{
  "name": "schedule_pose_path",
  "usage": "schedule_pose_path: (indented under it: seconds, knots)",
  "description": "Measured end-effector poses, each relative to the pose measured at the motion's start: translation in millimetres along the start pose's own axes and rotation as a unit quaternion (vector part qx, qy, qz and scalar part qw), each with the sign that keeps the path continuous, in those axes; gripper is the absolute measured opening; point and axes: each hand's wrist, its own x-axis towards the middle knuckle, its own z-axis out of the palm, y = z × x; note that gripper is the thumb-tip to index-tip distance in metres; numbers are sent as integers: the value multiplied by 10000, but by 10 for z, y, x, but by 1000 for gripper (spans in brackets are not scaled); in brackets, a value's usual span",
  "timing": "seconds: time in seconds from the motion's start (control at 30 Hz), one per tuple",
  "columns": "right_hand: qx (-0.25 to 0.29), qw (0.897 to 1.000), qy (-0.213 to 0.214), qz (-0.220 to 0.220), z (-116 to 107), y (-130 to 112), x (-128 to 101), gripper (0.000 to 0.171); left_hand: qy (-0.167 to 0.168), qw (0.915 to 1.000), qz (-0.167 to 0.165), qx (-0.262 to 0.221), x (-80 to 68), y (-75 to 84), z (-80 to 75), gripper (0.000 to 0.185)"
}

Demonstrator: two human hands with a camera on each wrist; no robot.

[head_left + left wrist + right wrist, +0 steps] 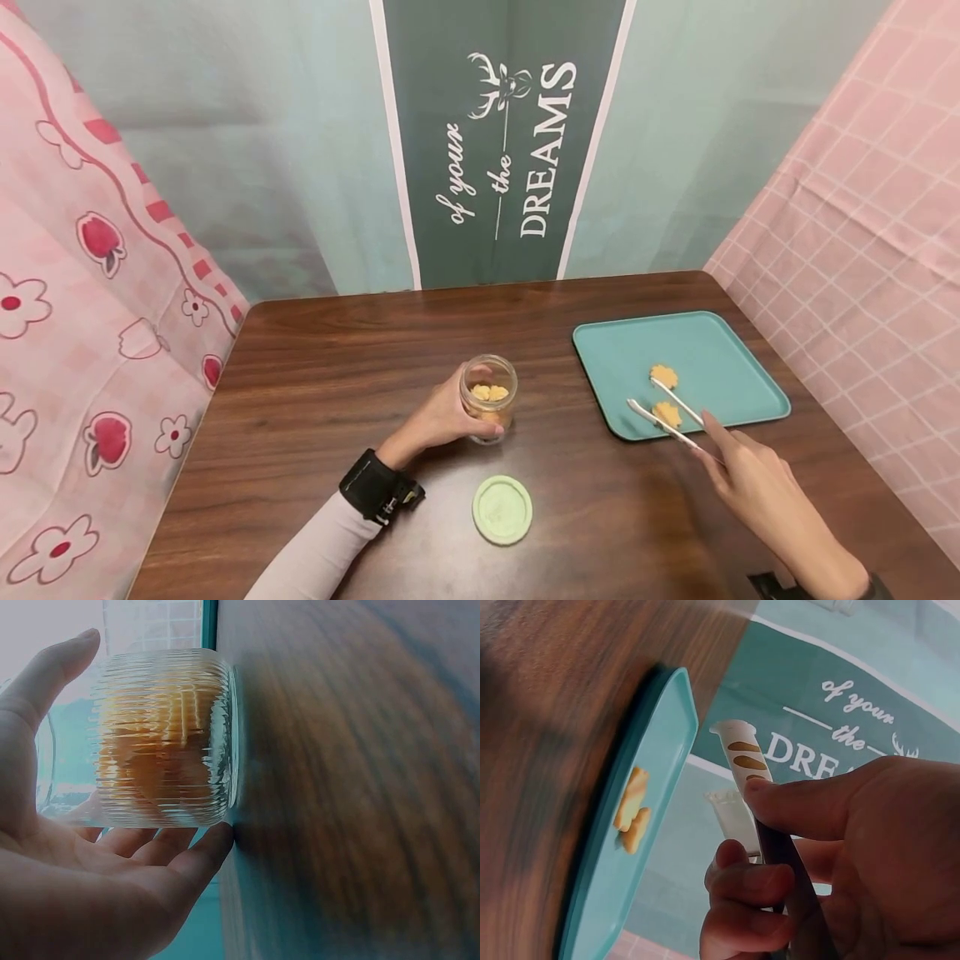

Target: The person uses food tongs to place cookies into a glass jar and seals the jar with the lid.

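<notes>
In the head view my left hand [442, 417] grips the side of a clear glass jar [486, 421] standing upright on the table without its lid. Several yellow cookies [491, 392] are inside it. The left wrist view shows the ribbed wall of the jar [165, 810], with thumb and fingers around it. My right hand [761, 479] holds white tongs [681, 406], their arms apart above the turquoise tray [712, 346]. Two flower-shaped cookies [664, 377] lie on the tray near the tong tips. Whether the tips touch a cookie, I cannot tell.
A pale green round lid [502, 510] lies on the brown wooden table [360, 358] in front of the jar. Behind the table hangs a curtain [480, 250] with printed words. Pink cloths [862, 208] hang at both sides.
</notes>
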Motion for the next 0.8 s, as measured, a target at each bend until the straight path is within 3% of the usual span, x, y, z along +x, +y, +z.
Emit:
schedule_pose_path:
  seconds: [0.53, 0.8]
  knots:
    - [7, 9990, -284, 338, 8, 122, -112, 52, 32, 10000, 55, 31, -9, -16, -4, 94]
    - [203, 9892, -1164, 863, -19, 183, -47, 50, 41, 10000, 60, 37, -14, -7, 6, 95]
